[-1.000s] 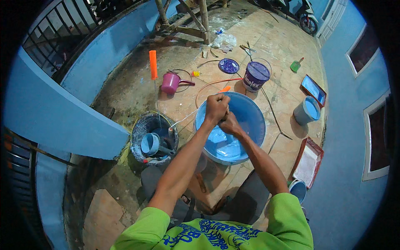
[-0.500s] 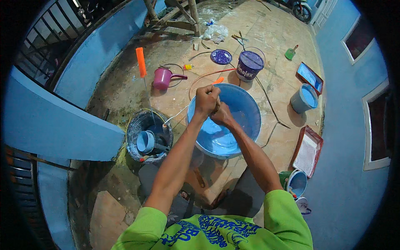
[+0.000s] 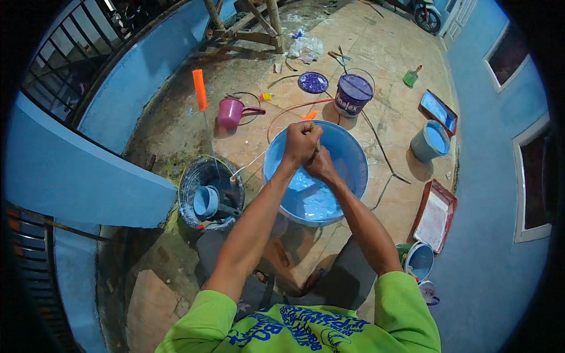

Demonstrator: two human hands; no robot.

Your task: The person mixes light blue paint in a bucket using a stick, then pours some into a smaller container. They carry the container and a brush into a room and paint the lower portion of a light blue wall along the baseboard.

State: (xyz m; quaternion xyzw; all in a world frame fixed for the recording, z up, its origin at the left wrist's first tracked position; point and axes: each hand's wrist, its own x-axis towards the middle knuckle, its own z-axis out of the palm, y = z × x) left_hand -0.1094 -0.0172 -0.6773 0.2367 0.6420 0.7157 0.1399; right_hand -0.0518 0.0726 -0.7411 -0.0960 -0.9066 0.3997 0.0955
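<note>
A large blue tub (image 3: 353,154) stands on the floor before me, with light blue paint (image 3: 315,203) in its bottom. Over its middle my left hand (image 3: 301,144) and my right hand (image 3: 321,164) are closed, pressed together, the left slightly higher and farther away. Whatever they grip is hidden by the fists and forearms. The paint below them looks rippled. Just beyond the tub's far rim an orange handle (image 3: 309,115) shows.
At left stands a paint-smeared black bucket (image 3: 187,187) with a blue dipper (image 3: 205,201) and an orange-handled rod (image 3: 200,91). Beyond are a purple dipper (image 3: 231,112) and purple pail (image 3: 347,106). Paint trays (image 3: 434,217) and a grey bucket (image 3: 421,147) line the right wall.
Both closed hands have shifted slightly to the right over the tub, still together. The pattern on the paint's surface has changed.
</note>
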